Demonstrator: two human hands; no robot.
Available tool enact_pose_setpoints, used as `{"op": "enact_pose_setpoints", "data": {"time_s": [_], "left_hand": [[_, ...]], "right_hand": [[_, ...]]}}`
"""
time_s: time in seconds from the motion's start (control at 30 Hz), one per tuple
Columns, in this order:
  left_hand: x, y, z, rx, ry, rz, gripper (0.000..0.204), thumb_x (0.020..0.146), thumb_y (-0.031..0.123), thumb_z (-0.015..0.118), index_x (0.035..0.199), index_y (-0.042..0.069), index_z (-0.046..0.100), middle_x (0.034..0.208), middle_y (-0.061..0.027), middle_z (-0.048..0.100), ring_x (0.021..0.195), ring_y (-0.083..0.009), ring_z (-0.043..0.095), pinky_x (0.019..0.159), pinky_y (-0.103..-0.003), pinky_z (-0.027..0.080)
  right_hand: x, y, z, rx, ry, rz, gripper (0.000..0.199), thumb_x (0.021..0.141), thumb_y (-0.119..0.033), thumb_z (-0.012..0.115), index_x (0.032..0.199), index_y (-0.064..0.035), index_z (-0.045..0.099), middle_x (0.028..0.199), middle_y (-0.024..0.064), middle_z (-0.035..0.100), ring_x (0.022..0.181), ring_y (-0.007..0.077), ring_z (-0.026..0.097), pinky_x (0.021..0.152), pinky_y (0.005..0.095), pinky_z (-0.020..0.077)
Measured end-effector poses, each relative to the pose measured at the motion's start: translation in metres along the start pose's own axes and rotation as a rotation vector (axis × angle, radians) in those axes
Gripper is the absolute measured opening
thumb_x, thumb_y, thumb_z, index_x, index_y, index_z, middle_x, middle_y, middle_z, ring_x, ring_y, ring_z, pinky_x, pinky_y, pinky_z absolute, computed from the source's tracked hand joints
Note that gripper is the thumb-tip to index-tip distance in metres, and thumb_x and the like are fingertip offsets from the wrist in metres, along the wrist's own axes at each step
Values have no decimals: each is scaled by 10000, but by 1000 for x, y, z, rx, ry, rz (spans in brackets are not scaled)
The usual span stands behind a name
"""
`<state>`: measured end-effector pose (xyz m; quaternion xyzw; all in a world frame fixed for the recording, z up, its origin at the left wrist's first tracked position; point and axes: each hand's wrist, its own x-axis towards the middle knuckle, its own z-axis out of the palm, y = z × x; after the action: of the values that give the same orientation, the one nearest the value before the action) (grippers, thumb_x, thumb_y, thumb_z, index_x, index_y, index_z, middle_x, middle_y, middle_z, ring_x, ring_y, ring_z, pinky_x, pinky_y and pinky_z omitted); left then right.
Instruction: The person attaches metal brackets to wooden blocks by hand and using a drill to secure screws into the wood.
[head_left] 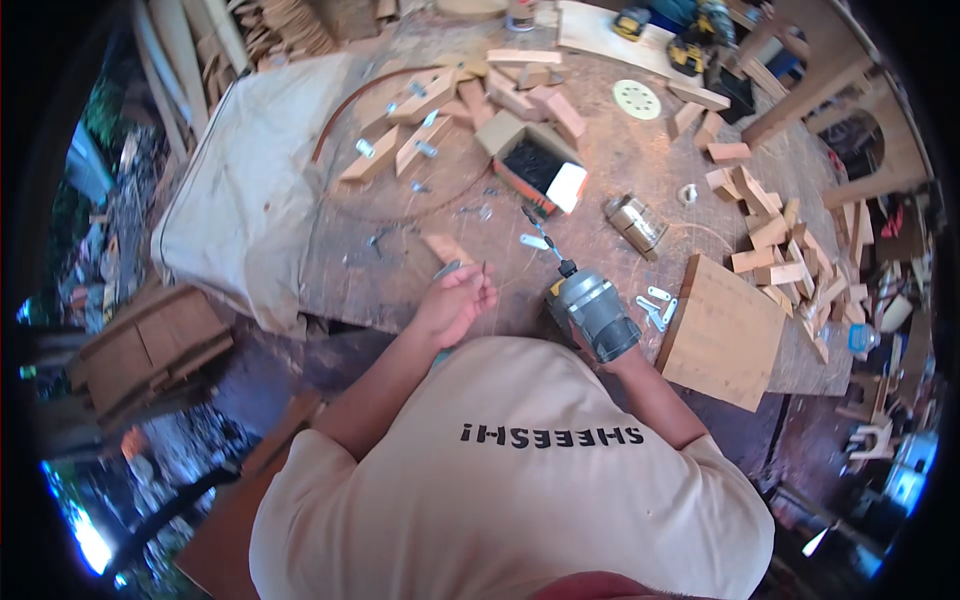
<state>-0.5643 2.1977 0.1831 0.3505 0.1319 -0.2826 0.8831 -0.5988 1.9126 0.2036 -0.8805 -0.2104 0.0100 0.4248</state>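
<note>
My right hand grips a cordless drill from behind, its long bit pointing away over the bench. My left hand is closed, palm partly up, with a thin dark screw standing up between thumb and fingers. A small wood block with a grey metal piece lies just beyond the left fingers, which partly cover it. Past the drill bit stands an open cardboard box of black screws. One pale metal plate lies beside the bit. Several more plates lie right of the drill.
Wood blocks with metal plates lie at the far left of the workbench. A glass jar lies right of the box. A square board overhangs the near right edge. Cut blocks are heaped beyond it. A cloth drapes the left side.
</note>
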Motion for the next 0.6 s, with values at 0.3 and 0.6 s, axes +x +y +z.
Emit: {"op": "enact_pose_setpoints", "data": {"time_s": [0.3, 0.6], "left_hand": [[-26, -11, 1, -397, 97, 191, 135, 956, 193, 562, 1042, 90, 577, 950, -36, 618, 943, -185, 611, 872, -327, 521], [-27, -24, 19, -614, 5, 183, 162, 950, 320, 556, 1015, 172, 569, 902, 42, 519, 821, -91, 533, 750, -273, 485]], "right_hand": [[1, -47, 8, 492, -207, 46, 343, 709, -109, 718, 1026, -19, 623, 995, 139, 653, 879, 295, 642, 802, 351, 497], [-5, -65, 1, 447, -285, 189, 442, 699, -145, 725, 1106, -18, 612, 1043, 164, 643, 946, 328, 644, 837, 366, 505]]}}
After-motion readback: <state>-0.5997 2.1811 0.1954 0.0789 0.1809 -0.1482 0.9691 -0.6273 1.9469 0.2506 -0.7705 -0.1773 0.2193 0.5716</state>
